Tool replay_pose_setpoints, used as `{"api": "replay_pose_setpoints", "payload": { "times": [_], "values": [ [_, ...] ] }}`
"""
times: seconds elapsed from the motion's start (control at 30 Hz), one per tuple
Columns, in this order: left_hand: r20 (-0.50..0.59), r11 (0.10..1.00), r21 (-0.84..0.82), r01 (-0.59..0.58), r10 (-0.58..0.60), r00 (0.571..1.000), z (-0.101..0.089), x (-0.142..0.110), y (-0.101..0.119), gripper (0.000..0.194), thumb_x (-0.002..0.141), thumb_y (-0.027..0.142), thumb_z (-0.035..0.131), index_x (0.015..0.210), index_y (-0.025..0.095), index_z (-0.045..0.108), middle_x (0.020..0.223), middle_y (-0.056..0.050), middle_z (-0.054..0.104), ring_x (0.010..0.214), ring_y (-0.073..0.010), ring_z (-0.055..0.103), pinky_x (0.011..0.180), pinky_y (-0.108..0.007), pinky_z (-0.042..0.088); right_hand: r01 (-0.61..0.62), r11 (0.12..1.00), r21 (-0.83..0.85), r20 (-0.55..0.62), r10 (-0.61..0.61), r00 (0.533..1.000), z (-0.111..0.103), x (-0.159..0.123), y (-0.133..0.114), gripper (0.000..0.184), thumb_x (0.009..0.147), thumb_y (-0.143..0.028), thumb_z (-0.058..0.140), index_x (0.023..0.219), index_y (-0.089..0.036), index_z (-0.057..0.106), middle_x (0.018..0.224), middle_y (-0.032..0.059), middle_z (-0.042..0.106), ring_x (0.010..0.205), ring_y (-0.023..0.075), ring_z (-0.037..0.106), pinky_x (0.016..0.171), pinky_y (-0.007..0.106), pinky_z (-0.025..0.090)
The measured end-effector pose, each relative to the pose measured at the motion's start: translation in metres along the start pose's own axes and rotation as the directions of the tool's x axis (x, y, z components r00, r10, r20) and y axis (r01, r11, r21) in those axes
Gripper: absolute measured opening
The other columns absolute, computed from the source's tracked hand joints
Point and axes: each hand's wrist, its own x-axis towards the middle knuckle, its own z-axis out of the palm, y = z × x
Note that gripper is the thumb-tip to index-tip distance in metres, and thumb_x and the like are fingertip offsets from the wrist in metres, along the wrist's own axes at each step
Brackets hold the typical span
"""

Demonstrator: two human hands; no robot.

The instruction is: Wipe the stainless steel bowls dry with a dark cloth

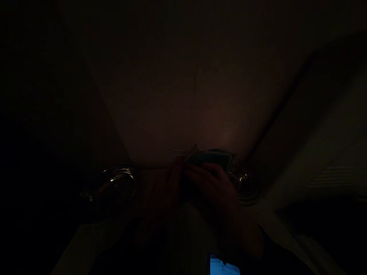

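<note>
The picture is very dark. Near the middle, my right hand (215, 183) has its fingers bent over a thin, flat, dark-green thing (218, 157) with a pale edge and a raised corner. It could be a packet or a folded sheet; its kind does not show. My left hand (169, 187) is a dim shape close against its left side, and its fingers are mostly lost in shadow. Just right of my right hand lies a shiny round dish (248, 183), partly covered by the hand.
Another shiny rounded dish (114, 181) stands to the left. A lit blue phone-like screen (223, 266) shows at the bottom edge, below my right forearm. Beyond my hands stretches a broad brownish surface (172, 103); a dark slanting edge (286, 99) runs along its right side.
</note>
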Motion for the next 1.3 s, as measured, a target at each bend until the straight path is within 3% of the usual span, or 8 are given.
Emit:
{"api": "replay_pose_setpoints", "payload": {
  "times": [0.17,0.37,0.5,0.63,0.8,1.0,1.13,1.3],
  "values": [
    [0.065,0.997,0.064,-0.045,0.041,0.997,0.005,-0.009,0.002,0.043,0.082,0.053,0.049,0.068,0.018,0.069,0.064,-0.003,0.069,0.067,-0.0201,0.065,0.056,-0.026,0.045,-0.259,0.964,0.054,-0.107,0.263,0.959,-0.007,0.005,0.015,0.032,0.090,-0.022,0.052,0.121,-0.021,0.058,0.107,0.0097,0.068,0.096,0.0227,0.063,0.082,0.040,0.055],
    [0.056,1.000,-0.004,-0.018,0.019,0.998,0.001,-0.004,0.003,0.039,0.082,0.050,0.051,0.072,0.017,0.071,0.065,-0.003,0.071,0.066,-0.0185,0.066,0.055,-0.024,0.046,0.004,0.998,0.063,-0.029,-0.003,1.000,-0.007,0.003,0.003,0.039,0.088,-0.015,0.051,0.126,-0.021,0.055,0.120,0.0088,0.065,0.109,0.0226,0.057,0.088,0.040,0.053],
    [0.152,0.996,-0.022,-0.083,0.086,0.985,-0.003,0.004,-0.001,0.039,0.076,0.053,0.056,0.073,0.017,0.072,0.066,-0.003,0.071,0.066,-0.0188,0.066,0.054,-0.024,0.048,-0.097,0.993,0.063,-0.027,0.098,0.995,-0.011,0.005,0.004,0.040,0.090,-0.019,0.050,0.130,-0.025,0.050,0.117,0.0078,0.065,0.106,0.0232,0.059,0.086,0.042,0.054],
    [0.054,0.996,-0.075,-0.039,0.043,0.998,-0.001,0.002,-0.001,0.032,0.074,0.048,0.060,0.081,0.019,0.073,0.080,-0.005,0.074,0.080,-0.0220,0.069,0.067,-0.028,0.052,-0.208,0.978,0.034,-0.059,0.209,0.976,-0.018,0.009,0.013,0.037,0.092,-0.023,0.049,0.129,-0.022,0.048,0.121,0.0090,0.063,0.108,0.0236,0.058,0.091,0.043,0.051],
    [-0.018,0.995,-0.090,-0.035,0.034,0.999,0.000,0.003,-0.002,0.028,0.076,0.044,0.057,0.089,0.023,0.072,0.098,-0.004,0.074,0.100,-0.0239,0.066,0.088,-0.035,0.047,-0.137,0.990,0.020,0.018,0.137,0.990,-0.015,0.007,0.009,0.042,0.090,-0.019,0.048,0.132,-0.020,0.043,0.130,0.0122,0.056,0.117,0.0267,0.052,0.097,0.049,0.047],
    [-0.057,1.000,0.005,-0.007,0.007,0.998,-0.004,0.010,-0.005,0.038,0.076,0.048,0.055,0.098,0.021,0.070,0.110,-0.008,0.070,0.105,-0.0271,0.063,0.086,-0.036,0.049,-0.133,0.989,0.072,0.056,0.129,0.990,-0.011,0.001,-0.005,0.052,0.084,-0.009,0.049,0.134,-0.022,0.042,0.129,0.0111,0.056,0.118,0.0249,0.052,0.092,0.043,0.052],
    [0.055,1.000,0.022,-0.011,0.010,0.998,-0.006,0.010,-0.003,0.040,0.079,0.052,0.051,0.097,0.022,0.071,0.100,-0.006,0.073,0.096,-0.0248,0.066,0.081,-0.033,0.050,-0.024,0.999,0.023,0.074,0.022,0.997,-0.010,0.000,0.001,0.045,0.086,-0.006,0.046,0.129,-0.020,0.049,0.136,0.0106,0.053,0.124,0.0254,0.046,0.099,0.046,0.047],
    [0.129,0.999,0.039,-0.032,0.027,0.991,-0.009,0.006,-0.003,0.046,0.075,0.061,0.054,0.078,0.019,0.073,0.073,-0.004,0.073,0.077,-0.0229,0.068,0.062,-0.029,0.047,-0.061,0.997,-0.037,0.006,0.061,0.998,-0.014,0.003,0.023,0.044,0.086,-0.008,0.044,0.129,-0.016,0.046,0.124,0.0130,0.060,0.111,0.0253,0.055,0.092,0.047,0.051]
  ]
}}
